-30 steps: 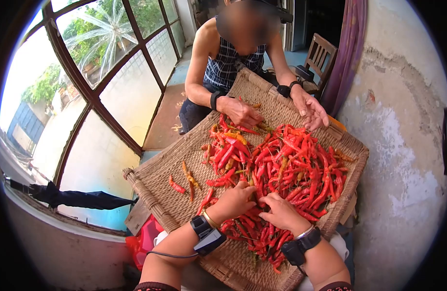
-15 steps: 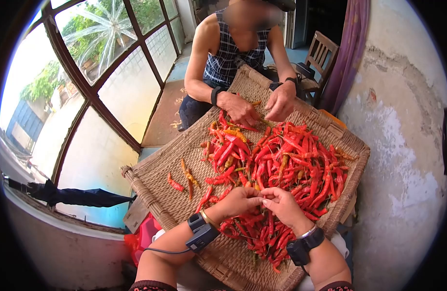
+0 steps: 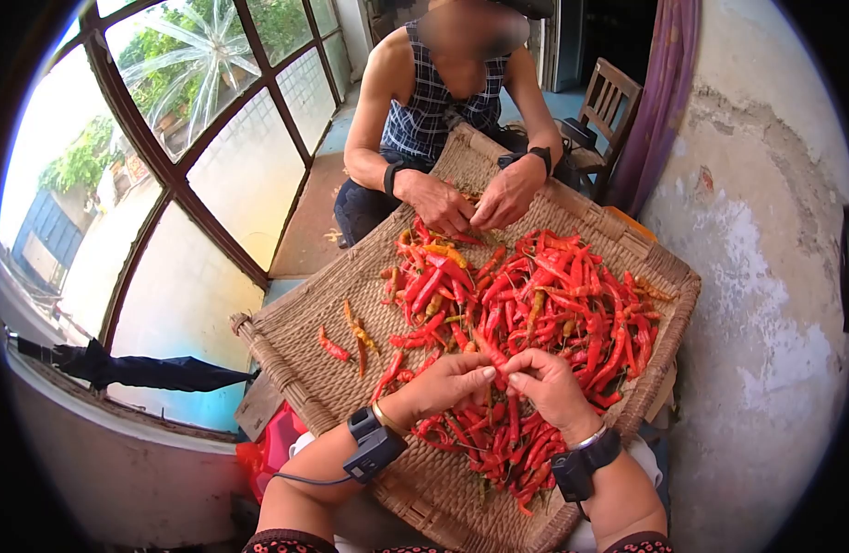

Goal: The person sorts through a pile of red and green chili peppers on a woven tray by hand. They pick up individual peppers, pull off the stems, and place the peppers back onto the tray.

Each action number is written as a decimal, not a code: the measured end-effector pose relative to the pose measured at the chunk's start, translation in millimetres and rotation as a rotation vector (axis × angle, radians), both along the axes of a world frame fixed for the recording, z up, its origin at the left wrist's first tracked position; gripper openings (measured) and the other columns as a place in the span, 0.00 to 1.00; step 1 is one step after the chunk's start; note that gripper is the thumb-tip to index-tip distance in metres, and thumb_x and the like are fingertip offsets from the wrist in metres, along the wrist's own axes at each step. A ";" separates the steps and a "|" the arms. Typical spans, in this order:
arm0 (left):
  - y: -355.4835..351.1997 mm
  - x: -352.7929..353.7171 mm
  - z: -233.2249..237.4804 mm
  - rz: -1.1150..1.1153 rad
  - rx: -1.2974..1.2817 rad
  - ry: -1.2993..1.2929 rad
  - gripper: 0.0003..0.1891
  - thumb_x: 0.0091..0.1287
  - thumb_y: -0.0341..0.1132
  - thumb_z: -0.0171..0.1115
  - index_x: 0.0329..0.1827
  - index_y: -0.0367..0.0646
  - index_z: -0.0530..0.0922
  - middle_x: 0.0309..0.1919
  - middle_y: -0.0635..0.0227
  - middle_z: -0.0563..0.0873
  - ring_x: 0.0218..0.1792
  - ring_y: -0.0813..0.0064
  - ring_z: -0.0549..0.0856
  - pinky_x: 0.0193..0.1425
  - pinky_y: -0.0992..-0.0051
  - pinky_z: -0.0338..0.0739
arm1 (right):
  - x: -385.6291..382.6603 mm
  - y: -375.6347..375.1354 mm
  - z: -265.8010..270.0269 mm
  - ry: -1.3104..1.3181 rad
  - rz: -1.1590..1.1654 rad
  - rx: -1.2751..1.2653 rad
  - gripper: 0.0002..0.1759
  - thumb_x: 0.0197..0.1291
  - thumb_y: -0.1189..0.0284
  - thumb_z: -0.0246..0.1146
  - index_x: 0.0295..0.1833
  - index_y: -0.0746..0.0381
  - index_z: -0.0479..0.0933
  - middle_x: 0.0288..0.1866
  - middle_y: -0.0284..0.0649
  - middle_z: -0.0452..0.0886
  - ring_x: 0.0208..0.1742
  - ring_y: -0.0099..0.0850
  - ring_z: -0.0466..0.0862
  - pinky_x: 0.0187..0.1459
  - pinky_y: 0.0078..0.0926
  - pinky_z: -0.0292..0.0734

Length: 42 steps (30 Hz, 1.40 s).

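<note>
Near the front edge of the woven tray (image 3: 304, 373), the left hand (image 3: 447, 385) and right hand (image 3: 546, 382) meet fingertip to fingertip, both pinched shut on one red chili (image 3: 491, 355) just above the heap of chilies (image 3: 553, 295), while another person's hands (image 3: 470, 198) pick at the far edge.

No text, label, brand, number or sign can be read. The black wrist devices (image 3: 376, 445) are too small to show any marking, and nothing else carries legible print.
</note>
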<state>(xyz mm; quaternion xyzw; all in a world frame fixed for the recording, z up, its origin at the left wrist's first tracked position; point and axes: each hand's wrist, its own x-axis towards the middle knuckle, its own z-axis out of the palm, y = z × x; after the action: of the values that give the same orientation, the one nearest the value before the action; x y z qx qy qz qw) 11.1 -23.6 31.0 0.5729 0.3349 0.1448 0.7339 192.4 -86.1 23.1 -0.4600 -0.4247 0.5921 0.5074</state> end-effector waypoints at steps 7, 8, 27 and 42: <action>7.8 -3.9 -1.8 0.252 -0.098 -0.136 0.10 0.67 0.40 0.57 0.35 0.42 0.79 0.24 0.75 0.80 0.22 0.87 0.77 0.26 0.85 0.71 | -5.3 -4.6 10.3 0.053 0.223 -0.057 0.13 0.58 0.80 0.57 0.50 0.63 0.73 0.35 0.32 0.77 0.32 0.16 0.76 0.31 0.14 0.72; 12.7 -5.7 -0.4 0.362 -0.108 -0.172 0.11 0.67 0.39 0.56 0.34 0.42 0.79 0.24 0.74 0.81 0.22 0.86 0.77 0.27 0.85 0.72 | -6.2 -5.0 12.2 0.082 0.145 -0.009 0.16 0.57 0.79 0.57 0.53 0.63 0.71 0.37 0.33 0.76 0.32 0.15 0.76 0.31 0.14 0.72; 19.5 3.3 -46.7 -0.056 0.541 0.379 0.17 0.63 0.36 0.58 0.53 0.39 0.74 0.37 0.62 0.84 0.35 0.74 0.82 0.39 0.73 0.77 | -10.2 10.1 -48.5 -0.527 0.083 -0.049 0.34 0.53 0.69 0.63 0.65 0.65 0.60 0.55 0.52 0.71 0.41 0.33 0.78 0.45 0.29 0.74; 2.0 7.6 -27.2 0.159 -0.021 -0.097 0.11 0.65 0.35 0.59 0.43 0.37 0.73 0.31 0.70 0.81 0.29 0.84 0.78 0.32 0.84 0.73 | -7.0 6.7 -20.2 0.097 0.092 -0.176 0.19 0.56 0.84 0.56 0.54 0.68 0.69 0.43 0.35 0.76 0.37 0.18 0.77 0.38 0.16 0.74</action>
<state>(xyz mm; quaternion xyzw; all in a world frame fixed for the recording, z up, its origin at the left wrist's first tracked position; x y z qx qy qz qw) 18.7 -21.7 3.8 0.5290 0.3451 0.2267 0.7414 185.4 -79.4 2.9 -0.4538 -0.3666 0.6713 0.4572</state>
